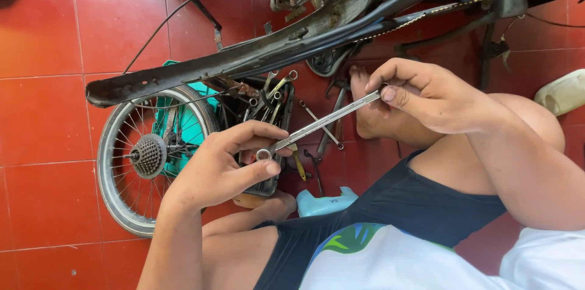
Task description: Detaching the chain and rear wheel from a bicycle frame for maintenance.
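A long silver wrench (323,122) runs diagonally between my two hands. My left hand (225,165) pinches its ring end between thumb and fingers, low and left. My right hand (420,92) grips the other end, higher and to the right. Just behind the wrench sits a dark tool tray (268,104) filled with several spanners. An upturned bicycle frame with a black mudguard (244,58) and chain (426,12) crosses the top of the view.
A bicycle wheel (143,156) with a gear cassette lies on the red tiled floor (42,113) at left, over a teal object. My bare legs and foot (365,113) are folded below the frame. A pale blue sandal (323,201) and a white container (563,92) lie nearby.
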